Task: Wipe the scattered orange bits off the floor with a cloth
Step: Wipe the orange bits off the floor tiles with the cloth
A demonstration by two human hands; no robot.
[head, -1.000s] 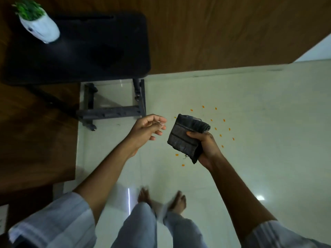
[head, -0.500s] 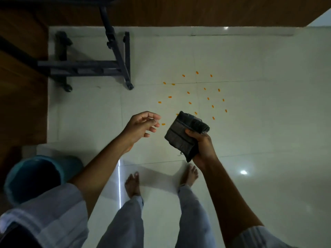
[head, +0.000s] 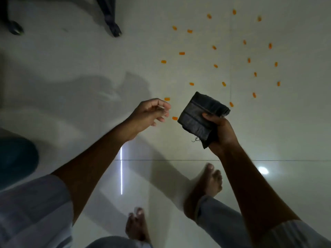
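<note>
Looking down, I see my right hand (head: 221, 130) gripping the cloth (head: 201, 118), a dark folded wad, thumb pressed across its near face and fingers curled behind it, hidden. The wad's long axis runs from its frayed lower corner, at my palm, up and away to the left, with the thick folded edge pointing up toward the bits (head: 215, 66). It is held above the floor (head: 295, 122), not touching it. A loose thread hangs just below my thumb; I cannot tell how many layers the fold has.

My left hand (head: 151, 111), well left of the grip, holds nothing, its fingers loosely curled and the thumb close to the forefinger. One orange piece lies between that hand and the wad, another just above the left knuckles; the others spread above and to the right of the grip, on pale tile.

Below the grip, my feet are motion-blurred. A blue tub (head: 16, 159), far left of it, is cut off by the frame and too blurred to read. Two dark legs (head: 111, 20) at the top left are cropped.
</note>
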